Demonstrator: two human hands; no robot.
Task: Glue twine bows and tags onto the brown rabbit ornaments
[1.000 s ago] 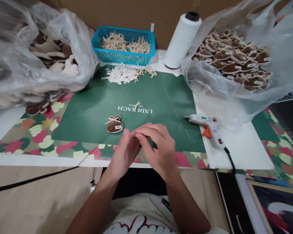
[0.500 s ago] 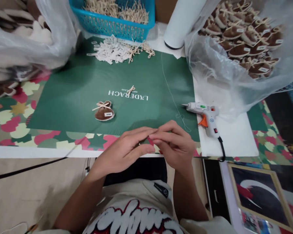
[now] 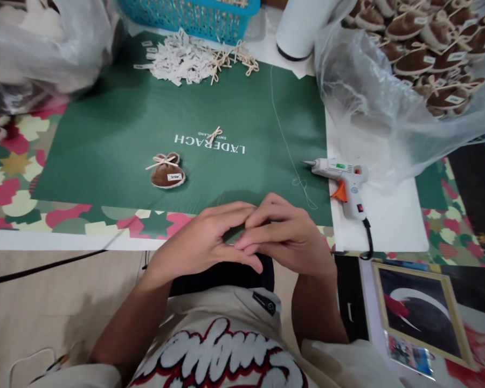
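My left hand (image 3: 204, 242) and my right hand (image 3: 291, 234) meet over the table's near edge. The left fingers are stretched out with the thumb apart. Loosely bent, the right fingers rest against the left fingers and thumb, and no object shows between them. Beyond the left hand, on a green sheet (image 3: 250, 178), lies a small brown plush bunny-shaped piece (image 3: 164, 175) with a cream bow and a white tag. A single cream bow (image 3: 215, 134) sits on the printed lettering. Right of the hands, a white hot glue gun (image 3: 345, 180) with an orange trigger lies on its side.
White tags (image 3: 181, 59) and several cream bows (image 3: 236, 56) are heaped at the back, before a blue basket (image 3: 194, 24). A clear bag (image 3: 359, 108) of finished brown pieces stands right, another plastic bag (image 3: 81, 48) left. A white cylinder (image 3: 301, 29) stands behind; loose thread (image 3: 281, 132) trails across the sheet.
The view has tilted down slightly, so the table things sit higher. My right fingers have shifted over the left hand and toward its thumb. The plush piece, bow and glue gun stay put.
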